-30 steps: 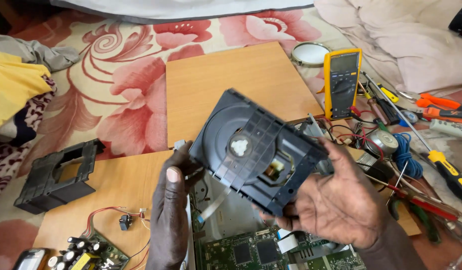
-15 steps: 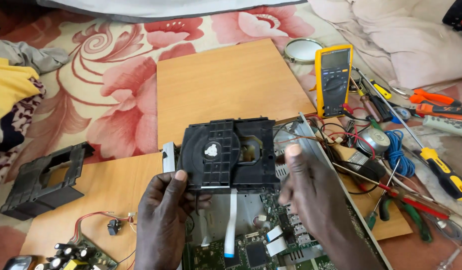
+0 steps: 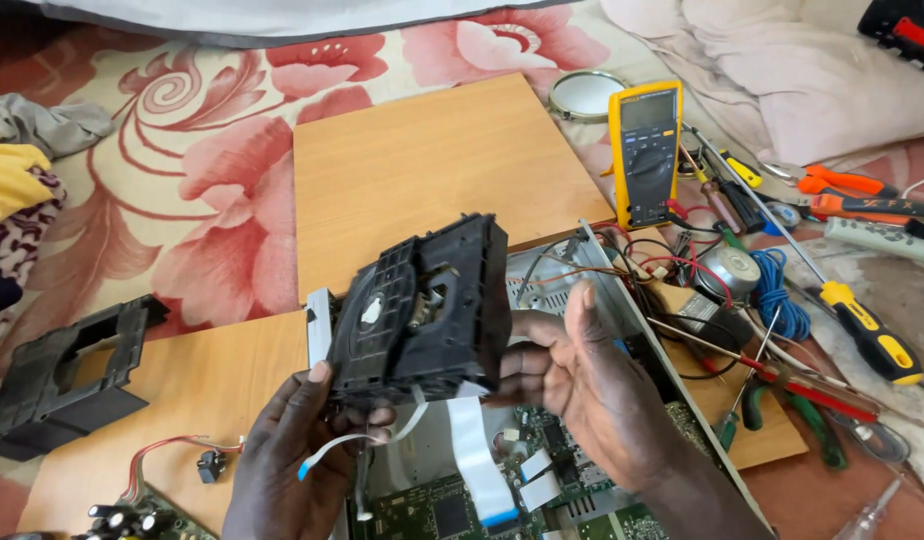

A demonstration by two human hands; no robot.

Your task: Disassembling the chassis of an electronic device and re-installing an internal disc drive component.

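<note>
A black plastic disc-drive mechanism (image 3: 422, 310) is held up over an opened grey player chassis (image 3: 622, 300). My left hand (image 3: 292, 450) grips its lower left corner from below. My right hand (image 3: 572, 385) holds its right side, thumb raised. The mechanism is tilted, its left face toward me. White flat ribbon cables (image 3: 477, 460) hang from it toward the green circuit board (image 3: 452, 510) in the chassis.
Two wooden boards (image 3: 432, 170) lie on a floral cloth. A yellow multimeter (image 3: 645, 150), screwdrivers (image 3: 862, 325), pliers (image 3: 782, 405), a blue cable coil (image 3: 777, 300) and a round lens (image 3: 587, 95) sit at the right. A black plastic frame (image 3: 62, 375) and a small circuit board (image 3: 142, 515) lie at the left.
The mechanism went from tilted flat-side up, to nearly level, to now turned up on its edge. My right hand shifted from under it to its right side.
</note>
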